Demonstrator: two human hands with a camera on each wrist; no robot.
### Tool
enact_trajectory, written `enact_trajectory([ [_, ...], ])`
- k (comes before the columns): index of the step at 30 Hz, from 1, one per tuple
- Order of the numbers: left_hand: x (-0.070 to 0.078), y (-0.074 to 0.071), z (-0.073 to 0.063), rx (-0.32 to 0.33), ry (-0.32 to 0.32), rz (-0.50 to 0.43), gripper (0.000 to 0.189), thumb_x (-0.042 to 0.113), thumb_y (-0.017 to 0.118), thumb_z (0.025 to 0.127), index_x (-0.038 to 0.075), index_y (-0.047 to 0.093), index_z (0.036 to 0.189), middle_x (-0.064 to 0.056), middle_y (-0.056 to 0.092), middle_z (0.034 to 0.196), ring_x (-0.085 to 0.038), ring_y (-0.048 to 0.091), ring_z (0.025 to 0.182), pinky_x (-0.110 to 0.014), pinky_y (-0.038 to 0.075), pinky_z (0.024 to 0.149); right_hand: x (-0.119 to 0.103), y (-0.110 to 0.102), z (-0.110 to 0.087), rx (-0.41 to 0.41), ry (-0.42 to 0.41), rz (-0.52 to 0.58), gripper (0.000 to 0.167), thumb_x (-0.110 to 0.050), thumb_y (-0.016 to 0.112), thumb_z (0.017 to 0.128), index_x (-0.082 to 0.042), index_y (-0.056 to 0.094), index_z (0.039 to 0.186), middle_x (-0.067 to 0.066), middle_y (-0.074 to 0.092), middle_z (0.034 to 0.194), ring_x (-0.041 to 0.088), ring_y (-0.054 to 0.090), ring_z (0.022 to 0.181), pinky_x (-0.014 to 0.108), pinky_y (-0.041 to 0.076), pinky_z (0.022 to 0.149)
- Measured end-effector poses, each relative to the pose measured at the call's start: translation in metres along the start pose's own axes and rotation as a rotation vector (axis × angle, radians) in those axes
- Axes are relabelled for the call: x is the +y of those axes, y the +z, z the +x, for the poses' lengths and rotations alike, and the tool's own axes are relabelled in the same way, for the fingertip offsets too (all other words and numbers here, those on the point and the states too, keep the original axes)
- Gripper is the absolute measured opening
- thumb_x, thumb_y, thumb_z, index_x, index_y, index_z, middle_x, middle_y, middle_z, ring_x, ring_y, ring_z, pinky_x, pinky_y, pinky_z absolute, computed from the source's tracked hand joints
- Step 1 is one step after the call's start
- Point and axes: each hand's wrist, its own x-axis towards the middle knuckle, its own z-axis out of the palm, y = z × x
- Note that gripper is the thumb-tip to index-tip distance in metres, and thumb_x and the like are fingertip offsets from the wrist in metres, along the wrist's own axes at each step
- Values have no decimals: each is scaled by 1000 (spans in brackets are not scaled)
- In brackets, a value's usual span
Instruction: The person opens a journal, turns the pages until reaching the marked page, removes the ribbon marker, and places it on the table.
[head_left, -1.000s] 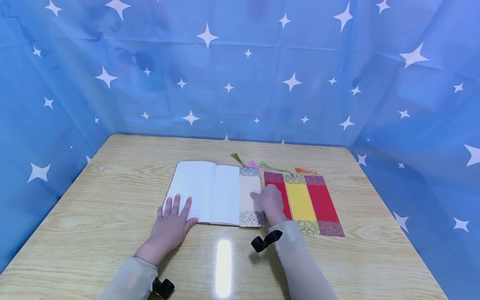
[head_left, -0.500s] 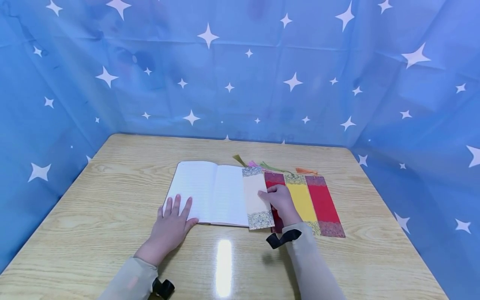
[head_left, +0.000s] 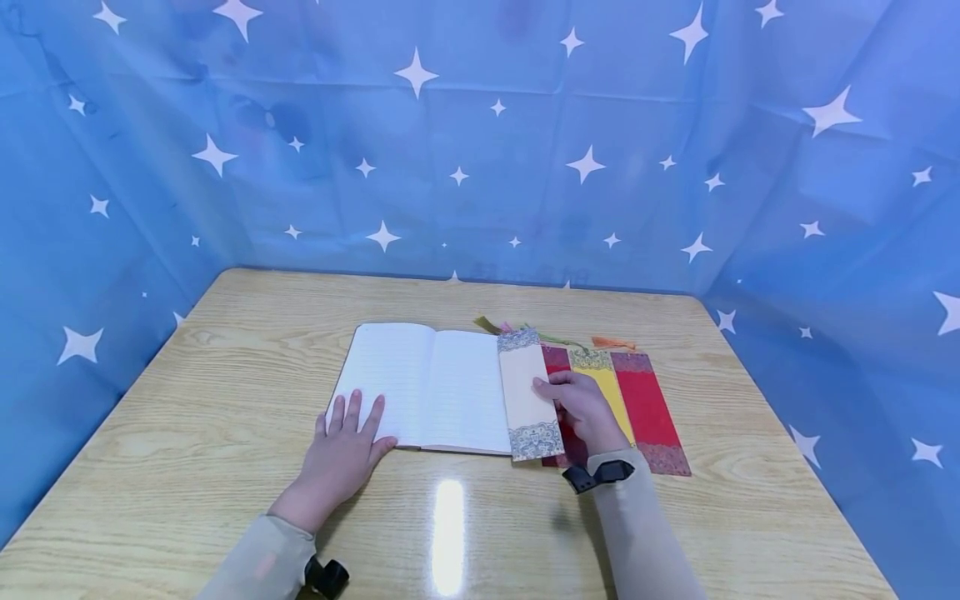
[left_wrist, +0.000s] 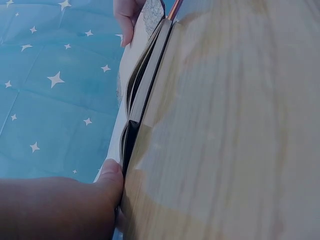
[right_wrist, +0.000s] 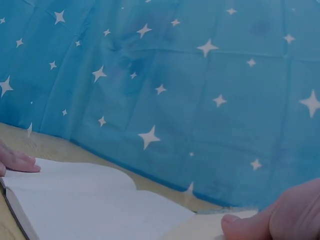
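Observation:
An open lined notebook (head_left: 465,392) lies on the wooden table. My left hand (head_left: 341,458) rests flat with spread fingers on the lower part of its left page; in the left wrist view the thumb lies at the notebook's edge. My right hand (head_left: 585,408) pinches a cream bookmark (head_left: 522,375) by its right edge, thumb on top. That bookmark has blue-grey patterned ends and an olive tassel (head_left: 487,325). It is tilted and overlaps the notebook's right edge and a red bookmark (head_left: 557,358), which the hand partly hides.
To the right lie a yellow bookmark (head_left: 611,387) with a green tassel and another red bookmark (head_left: 648,408) with an orange tassel (head_left: 612,342). Behind the table hangs a blue star-patterned cloth (head_left: 480,167).
The right hand has drawn the cream bookmark rightward from the notebook's right page, uncovering more of that page and covering part of the nearer red bookmark. The left hand has stayed put.

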Motion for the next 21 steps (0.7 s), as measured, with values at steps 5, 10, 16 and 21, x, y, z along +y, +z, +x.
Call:
enact_trajectory([
  [5, 1, -1, 0, -9, -3, -2, 63, 45, 38, 98, 7, 27, 147, -30, 18, 147, -48, 11, 134, -65, 15, 102, 1, -8, -1, -6, 18, 59, 45, -29, 74, 80, -4, 55, 112, 10, 56, 93, 22, 52, 75, 29, 46, 64],
  [10, 1, -1, 0, -5, -1, 1, 63, 45, 39, 98, 6, 27, 146, -30, 19, 147, -48, 12, 134, -65, 16, 101, 3, -16, -3, -20, 15, 91, 49, -30, 73, 81, -3, 51, 116, 10, 54, 97, 21, 52, 80, 29, 48, 68],
  [16, 0, 2, 0, -9, -5, 7, 63, 45, 37, 98, 7, 26, 147, -30, 18, 147, -48, 11, 134, -65, 15, 102, 4, -27, -5, -41, -29, 102, 52, -30, 71, 83, -1, 47, 120, 9, 52, 96, 19, 52, 78, 29, 47, 67],
  [21, 0, 3, 1, -5, -4, 6, 63, 45, 38, 98, 7, 26, 147, -29, 18, 147, -48, 11, 134, -65, 14, 102, 4, -39, -8, -48, -43, 108, 53, -31, 70, 84, 0, 45, 120, 7, 52, 95, 19, 50, 76, 29, 46, 65],
])
